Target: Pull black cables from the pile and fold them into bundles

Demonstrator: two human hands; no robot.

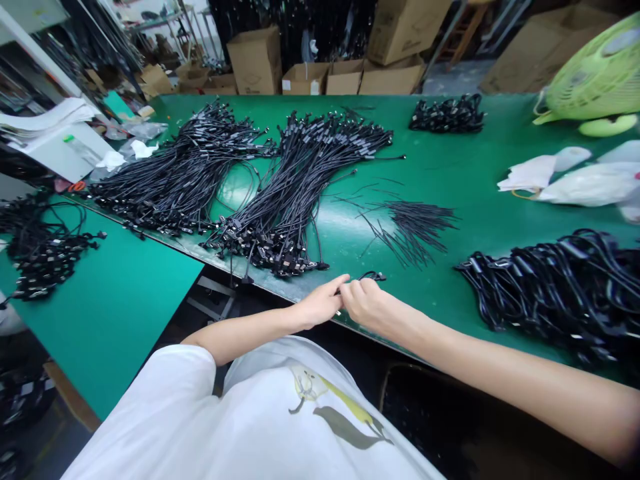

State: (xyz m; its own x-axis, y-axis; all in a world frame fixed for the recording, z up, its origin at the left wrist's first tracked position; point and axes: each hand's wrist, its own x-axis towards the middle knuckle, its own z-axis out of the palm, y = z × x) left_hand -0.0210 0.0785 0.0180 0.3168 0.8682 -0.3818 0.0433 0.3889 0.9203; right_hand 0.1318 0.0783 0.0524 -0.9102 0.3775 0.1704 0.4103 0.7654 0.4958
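Observation:
Over the bench's front edge, my left hand (320, 307) and my right hand (366, 303) meet, both closed around one black cable (374, 275). A short folded end of this cable sticks out past my right fingers; the rest is hidden in the hands. Just beyond the hands lies a loose fan of thin black ties (420, 223). To the left of them, a wide pile of straight black cables (300, 180) with connectors at both ends reaches to the bench edge. Another such pile (175, 173) lies farther left. Coiled black cables (555, 287) are heaped at the right.
The green bench (465, 173) also holds a small stack of bundled cables (447, 113), white bags (575, 180) and a light green basket (597, 73). A lower green table (120, 287) at left carries more cables (47, 257). Cardboard boxes (255, 61) stand behind.

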